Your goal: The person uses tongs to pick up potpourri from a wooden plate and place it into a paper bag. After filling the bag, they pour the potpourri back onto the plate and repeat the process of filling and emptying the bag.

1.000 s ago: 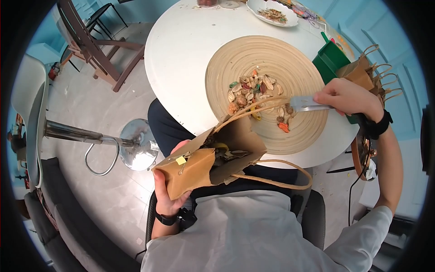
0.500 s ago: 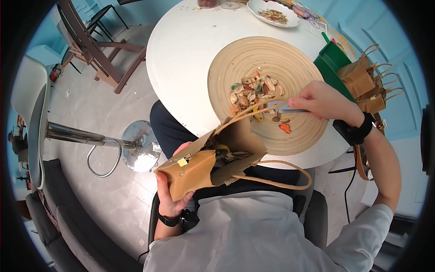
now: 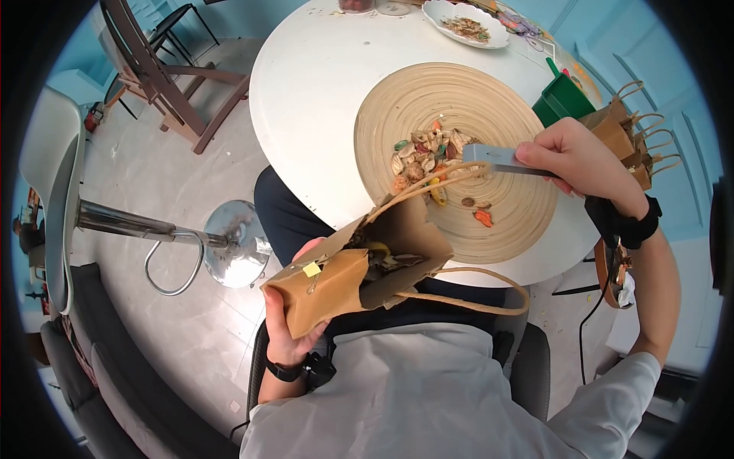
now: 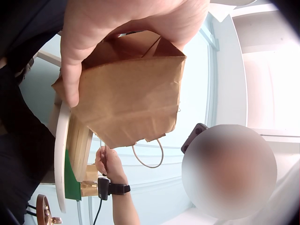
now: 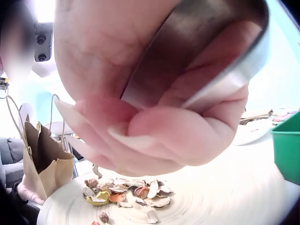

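Bag [image 3: 329, 289] tilting in gripping left hand [image 3: 283, 340] by desk's [image 3: 298, 99] near edge; right hand [image 3: 581, 161] pinching tongs [image 3: 493, 156] above tray [image 3: 527, 214], petals [image 3: 420, 157] lying mostly nearer tray's left edge.

No text, label, brand, number or sign can be read, nothing legible showing on the small yellow patch [image 3: 312, 269] of the paper bag [image 3: 330, 289].

A round white table [image 3: 306, 115] carries a large wood-toned platter [image 3: 428, 88] with concentric rings; dried petals [image 3: 415, 162] lie on it in a loose heap, a few pieces apart. Beyond sit a white scalloped dish [image 3: 498, 40] of dried bits [image 3: 466, 30] and, at the platter's far right, a green container [image 3: 563, 99].
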`<state>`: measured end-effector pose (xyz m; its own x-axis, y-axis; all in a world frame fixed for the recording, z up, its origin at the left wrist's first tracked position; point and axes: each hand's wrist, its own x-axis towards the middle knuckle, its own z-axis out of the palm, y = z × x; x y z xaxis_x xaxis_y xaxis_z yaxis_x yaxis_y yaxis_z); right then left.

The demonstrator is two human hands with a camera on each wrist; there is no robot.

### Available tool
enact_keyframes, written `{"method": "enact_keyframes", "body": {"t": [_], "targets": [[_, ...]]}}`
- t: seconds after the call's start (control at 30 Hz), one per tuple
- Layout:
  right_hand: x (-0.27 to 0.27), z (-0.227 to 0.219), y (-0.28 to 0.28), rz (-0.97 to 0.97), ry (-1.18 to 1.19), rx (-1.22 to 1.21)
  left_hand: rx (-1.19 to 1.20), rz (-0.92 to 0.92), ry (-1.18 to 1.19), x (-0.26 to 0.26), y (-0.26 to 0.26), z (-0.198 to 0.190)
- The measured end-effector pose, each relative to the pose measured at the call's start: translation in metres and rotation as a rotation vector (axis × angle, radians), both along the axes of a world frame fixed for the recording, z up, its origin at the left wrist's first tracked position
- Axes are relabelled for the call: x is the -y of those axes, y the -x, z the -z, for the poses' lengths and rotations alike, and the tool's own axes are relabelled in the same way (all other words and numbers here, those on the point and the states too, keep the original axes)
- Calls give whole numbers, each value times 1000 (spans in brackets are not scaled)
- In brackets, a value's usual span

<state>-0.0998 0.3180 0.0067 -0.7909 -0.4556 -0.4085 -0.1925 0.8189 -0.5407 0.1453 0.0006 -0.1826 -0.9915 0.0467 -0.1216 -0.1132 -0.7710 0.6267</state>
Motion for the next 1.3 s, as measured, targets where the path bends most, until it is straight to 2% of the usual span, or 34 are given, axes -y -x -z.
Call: {"method": "enact_keyframes", "body": {"t": [0.23,0.3,0.33,0.4,0.47,0.57,0.63,0.73,0.8,0.93,1.0,1.23,1.3], "targets": [[16,-15,-14,-13,37,31,-8,7,44,-1,3,0],[29,-19,-29,-120,75,38,-7,15,50,-1,5,-1],[34,-19,-34,-114,79,38,-7,15,53,-2,6,-1],[43,-17,-44,-328,13,-113,1,11,67,-3,6,-3],[45,-17,-49,-292,33,-144,6,1,79,-3,6,-4],[33,-19,-34,-291,73,-160,-1,-15,47,-3,6,-3],[17,-20,-16,-44,-44,-29,1,-3,55,-3,8,-7],[-14,-8,24,-39,-148,-108,-28,17,53,-2,10,-7],[-27,3,43,-42,-419,-229,-25,16,41,-2,10,-6],[-23,13,61,-28,-394,-169,-16,22,38,0,9,-2],[-13,18,69,-150,-331,-198,-15,14,55,-2,10,-8],[35,33,71,-178,-308,-104,-24,-10,75,-3,13,-11],[40,39,71,-238,-249,-97,-18,-16,79,-4,13,-14]]}}
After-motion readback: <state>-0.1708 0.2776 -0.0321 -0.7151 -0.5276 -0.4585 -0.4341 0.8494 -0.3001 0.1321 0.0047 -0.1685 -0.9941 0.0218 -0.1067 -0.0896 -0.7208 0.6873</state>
